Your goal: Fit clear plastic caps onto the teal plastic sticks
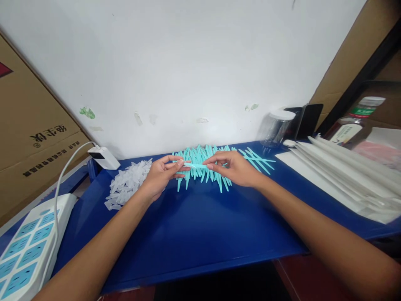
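A slim turquoise plastic stick point(199, 166) lies level between my two hands above the table. My left hand point(160, 174) pinches its left end between thumb and forefinger; a small whitish piece shows there, partly hidden by the fingers. The right end is pinched by my right hand point(234, 168). Just behind the hands is a heap of similar turquoise sticks point(200, 153), with several more sticks point(257, 160) lying crossed to its right. Beside my left hand spreads a pile of small translucent plastic pieces point(125, 184).
The blue table point(200, 234) meets a white wall. At left are a power strip point(34, 238), a white charger point(104, 158) with cable, and a cardboard box point(37, 125). To the right stand a clear jar point(277, 129), a stack of white bags point(344, 179) and a bottle point(351, 125).
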Motion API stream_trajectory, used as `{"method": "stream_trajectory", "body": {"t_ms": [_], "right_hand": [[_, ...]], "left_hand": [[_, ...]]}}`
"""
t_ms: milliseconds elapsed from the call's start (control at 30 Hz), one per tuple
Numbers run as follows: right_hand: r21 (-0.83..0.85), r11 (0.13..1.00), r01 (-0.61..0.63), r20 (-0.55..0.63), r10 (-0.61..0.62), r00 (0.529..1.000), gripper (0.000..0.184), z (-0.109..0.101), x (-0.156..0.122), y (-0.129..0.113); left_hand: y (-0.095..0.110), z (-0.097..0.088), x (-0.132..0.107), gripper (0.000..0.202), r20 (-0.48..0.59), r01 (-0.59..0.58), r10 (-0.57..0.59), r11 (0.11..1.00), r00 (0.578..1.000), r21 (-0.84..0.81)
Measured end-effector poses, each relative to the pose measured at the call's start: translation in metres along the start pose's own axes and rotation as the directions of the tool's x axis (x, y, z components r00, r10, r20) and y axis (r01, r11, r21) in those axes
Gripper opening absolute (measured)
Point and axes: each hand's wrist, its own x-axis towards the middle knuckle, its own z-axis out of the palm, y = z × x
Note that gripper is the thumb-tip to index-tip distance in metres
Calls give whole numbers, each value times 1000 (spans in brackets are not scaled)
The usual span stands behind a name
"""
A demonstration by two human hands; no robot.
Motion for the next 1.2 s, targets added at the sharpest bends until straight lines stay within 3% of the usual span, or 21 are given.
{"method": "stream_trajectory", "body": {"t_ms": [167,267,333,400,433,500,600,667,700,800,933,1067,1200], "right_hand": [[52,998,-36,12,35,999,27,12,-2,-4],[36,994,-105,-18,106,994,29,4,1,2],[-82,983,-166,-144,153,978,29,-12,3,13],[-329,906,-266,-319,158,934,27,-36,4,28],[-441,822,-361,-383,191,904,28,-48,4,37],[-580,616,-533,-494,254,832,33,-70,1,53],[-660,341,-669,-523,431,736,29,-88,-5,69],[-697,238,-676,-502,511,698,24,-89,-7,72],[-712,229,-663,-489,516,703,23,-87,-7,71],[-709,339,-618,-434,481,762,33,-71,-3,66],[-657,446,-608,-355,529,771,45,-44,4,61],[-645,485,-590,-308,542,782,35,-35,4,65],[-613,514,-600,-330,523,786,19,-43,3,64]], "left_hand": [[-3,11,-6,44,70,-39,36,998,997,47],[0,2,-3,45,80,-142,125,954,989,265],[6,-15,1,48,80,-214,205,794,975,568],[14,-37,4,44,111,-189,179,516,978,835],[18,-48,6,43,132,-156,86,416,988,896],[23,-66,7,48,152,-92,-145,354,978,931],[23,-81,8,52,136,9,-350,383,927,924],[20,-83,8,50,142,36,-397,408,907,912],[18,-82,9,48,159,30,-402,426,902,904],[16,-77,9,43,233,-32,-353,493,906,870],[23,-63,6,38,282,-119,-190,594,940,796],[28,-47,6,38,217,-178,46,743,975,645],[22,-38,8,46,132,-154,103,864,986,478]]}}
